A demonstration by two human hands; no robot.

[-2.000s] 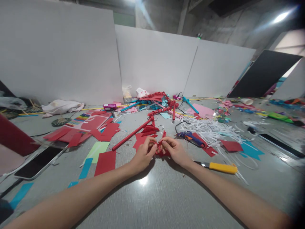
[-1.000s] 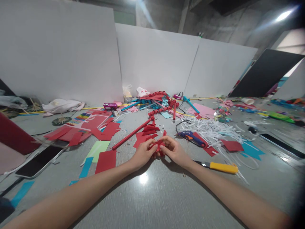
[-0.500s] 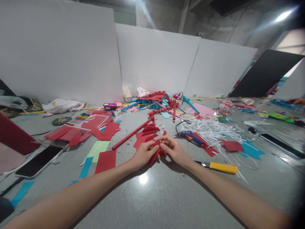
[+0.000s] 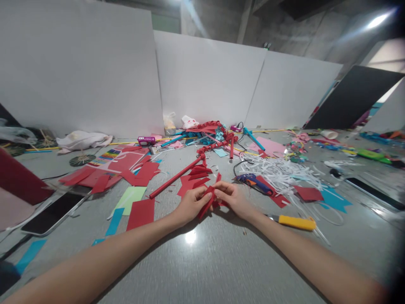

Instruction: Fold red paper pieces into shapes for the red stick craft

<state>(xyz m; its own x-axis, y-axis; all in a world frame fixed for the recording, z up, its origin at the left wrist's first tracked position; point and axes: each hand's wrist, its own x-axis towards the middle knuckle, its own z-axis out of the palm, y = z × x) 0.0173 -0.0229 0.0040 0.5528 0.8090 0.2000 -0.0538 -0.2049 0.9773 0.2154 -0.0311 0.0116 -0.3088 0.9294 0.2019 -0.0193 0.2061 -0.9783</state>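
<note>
Between my two hands is a piece of folded red paper (image 4: 206,204), tilted above the grey surface. My left hand (image 4: 193,204) pinches it from the left, thumb on top. From the other side my right hand (image 4: 232,198) grips its upper right part with closed fingers; the fingertips are partly hidden. Just beyond lie red paper pieces (image 4: 187,185) and several folded red shapes (image 4: 200,171). A long red paper tube (image 4: 175,177) slants away to the left of them. Right of my right hand rests a blue glue gun (image 4: 255,183).
A yellow-handled knife (image 4: 296,222) lies beside my right forearm. Shredded white paper strips (image 4: 278,169) heap at the right, with a phone (image 4: 375,193) beyond. Another phone (image 4: 57,211), red sheets (image 4: 140,214) and a green sheet (image 4: 131,198) are at left. White panels (image 4: 209,80) stand behind.
My right hand has shifted slightly along the red paper, its fingers a little lower. My left hand keeps its pinch, and the things around stay in place.
</note>
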